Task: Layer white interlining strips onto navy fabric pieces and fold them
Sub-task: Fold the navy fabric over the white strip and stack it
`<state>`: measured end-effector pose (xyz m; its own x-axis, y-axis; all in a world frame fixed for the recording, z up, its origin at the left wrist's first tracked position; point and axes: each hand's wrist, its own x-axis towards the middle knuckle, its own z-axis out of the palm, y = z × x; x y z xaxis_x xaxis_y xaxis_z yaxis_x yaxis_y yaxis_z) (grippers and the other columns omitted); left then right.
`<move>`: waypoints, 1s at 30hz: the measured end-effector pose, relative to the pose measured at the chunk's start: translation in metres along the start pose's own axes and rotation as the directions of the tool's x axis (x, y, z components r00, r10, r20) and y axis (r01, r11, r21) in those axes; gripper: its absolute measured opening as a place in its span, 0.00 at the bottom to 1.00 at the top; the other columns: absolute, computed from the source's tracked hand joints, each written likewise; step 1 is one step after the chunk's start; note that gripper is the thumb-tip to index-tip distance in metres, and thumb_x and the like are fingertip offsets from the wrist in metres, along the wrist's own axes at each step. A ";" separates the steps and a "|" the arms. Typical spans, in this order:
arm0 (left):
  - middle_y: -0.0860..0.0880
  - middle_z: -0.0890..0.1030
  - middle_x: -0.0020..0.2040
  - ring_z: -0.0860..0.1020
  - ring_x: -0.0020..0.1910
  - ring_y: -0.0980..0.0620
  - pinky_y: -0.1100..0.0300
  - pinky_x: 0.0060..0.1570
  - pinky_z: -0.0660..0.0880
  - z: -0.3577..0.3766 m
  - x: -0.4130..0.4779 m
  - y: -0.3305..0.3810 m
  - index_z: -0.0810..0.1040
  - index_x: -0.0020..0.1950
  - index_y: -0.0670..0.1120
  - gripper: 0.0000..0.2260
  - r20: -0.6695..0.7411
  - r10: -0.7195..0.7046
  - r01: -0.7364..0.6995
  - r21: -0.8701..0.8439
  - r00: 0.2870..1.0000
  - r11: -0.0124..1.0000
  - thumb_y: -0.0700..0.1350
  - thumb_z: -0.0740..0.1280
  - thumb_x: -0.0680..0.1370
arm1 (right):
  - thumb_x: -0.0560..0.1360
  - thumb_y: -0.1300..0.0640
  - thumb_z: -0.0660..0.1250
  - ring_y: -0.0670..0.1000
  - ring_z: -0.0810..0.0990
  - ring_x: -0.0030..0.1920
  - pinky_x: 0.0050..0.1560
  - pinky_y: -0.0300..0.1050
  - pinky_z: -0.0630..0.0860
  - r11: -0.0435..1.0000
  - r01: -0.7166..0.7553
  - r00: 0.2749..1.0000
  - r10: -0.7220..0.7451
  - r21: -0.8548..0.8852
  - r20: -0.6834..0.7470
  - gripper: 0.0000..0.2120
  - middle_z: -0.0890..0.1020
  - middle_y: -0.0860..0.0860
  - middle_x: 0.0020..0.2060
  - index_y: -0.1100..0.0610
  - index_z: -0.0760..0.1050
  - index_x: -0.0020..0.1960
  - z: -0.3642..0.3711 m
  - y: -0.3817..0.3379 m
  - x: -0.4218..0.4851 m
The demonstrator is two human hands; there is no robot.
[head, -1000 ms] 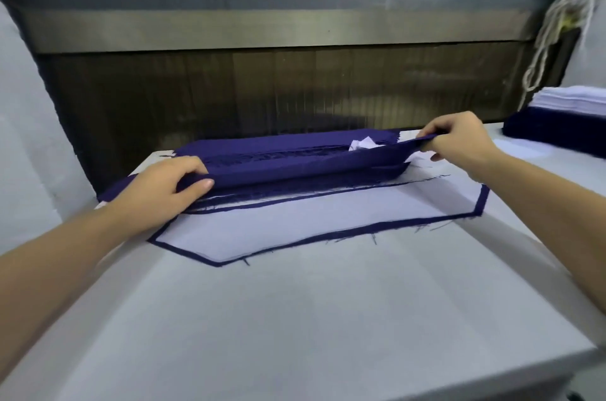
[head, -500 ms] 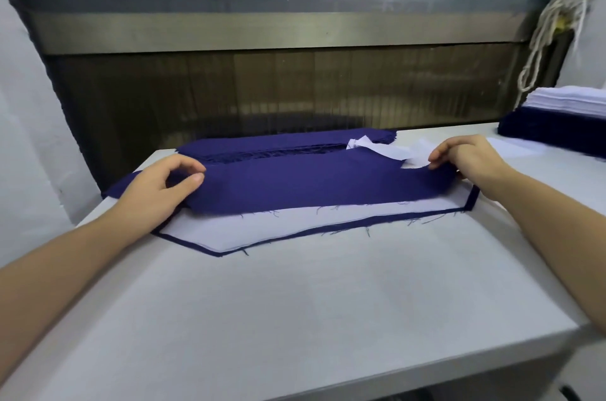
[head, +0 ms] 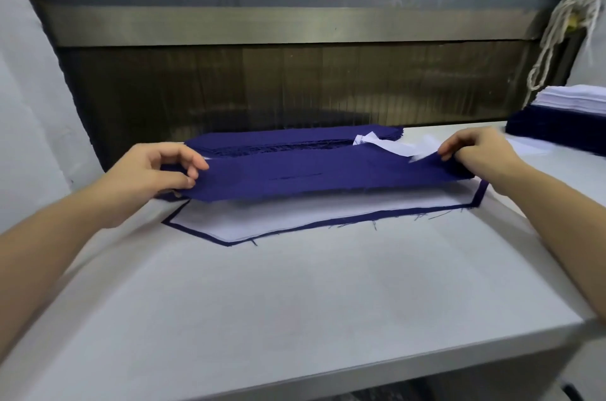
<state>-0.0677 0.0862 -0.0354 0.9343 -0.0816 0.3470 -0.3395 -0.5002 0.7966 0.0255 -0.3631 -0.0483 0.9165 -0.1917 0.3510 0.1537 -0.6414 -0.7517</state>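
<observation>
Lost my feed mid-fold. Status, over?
Left hand pinches navy piece at its left end, right hand at its right. Piece held over interlining, near part uncovered. Navy stack behind, not obstructing.

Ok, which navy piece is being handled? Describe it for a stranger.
On the white table, look toward the back. It is the long navy strip pinched at its ends by the left hand and right hand, unlike the flat white-faced piece beneath.
</observation>
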 end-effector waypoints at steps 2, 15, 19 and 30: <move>0.52 0.78 0.33 0.77 0.35 0.59 0.68 0.31 0.74 -0.002 -0.002 0.002 0.81 0.42 0.43 0.15 0.056 -0.017 0.017 0.002 0.998 1.000 0.24 0.63 0.72 | 0.69 0.75 0.51 0.53 0.74 0.42 0.42 0.43 0.71 1.000 -0.018 0.999 0.018 -0.010 0.030 0.21 0.80 0.52 0.32 0.56 0.77 0.34 -0.001 0.002 0.000; 0.49 0.82 0.37 0.79 0.38 0.59 0.68 0.37 0.76 0.005 -0.007 0.006 0.83 0.43 0.44 0.14 0.230 -0.135 0.085 0.214 0.964 0.973 0.25 0.68 0.70 | 0.71 0.72 0.62 0.51 0.72 0.42 0.38 0.40 0.67 0.993 -0.042 0.990 0.056 -0.108 0.130 0.16 0.79 0.52 0.34 0.55 0.79 0.34 -0.004 0.003 -0.004; 0.49 0.82 0.37 0.79 0.38 0.59 0.71 0.37 0.75 0.003 -0.007 0.004 0.83 0.43 0.44 0.14 0.223 -0.126 0.072 0.235 0.967 0.969 0.26 0.69 0.70 | 0.71 0.72 0.63 0.53 0.73 0.46 0.46 0.44 0.69 0.993 -0.042 0.988 0.058 -0.110 0.141 0.15 0.80 0.55 0.38 0.55 0.79 0.35 -0.007 0.002 -0.005; 0.46 0.82 0.37 0.80 0.39 0.57 0.69 0.37 0.77 0.003 -0.005 0.005 0.83 0.44 0.44 0.12 0.209 -0.111 0.065 0.213 0.972 0.975 0.27 0.69 0.71 | 0.72 0.71 0.63 0.54 0.74 0.43 0.43 0.43 0.70 0.980 -0.061 0.987 0.086 -0.188 0.132 0.14 0.79 0.54 0.37 0.55 0.79 0.35 -0.012 0.000 -0.006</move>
<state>-0.0741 0.0821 -0.0347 0.9681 -0.2043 0.1450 -0.2467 -0.6765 0.6939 0.0154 -0.3704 -0.0438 0.9671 -0.1467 0.2079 0.0256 -0.7568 -0.6531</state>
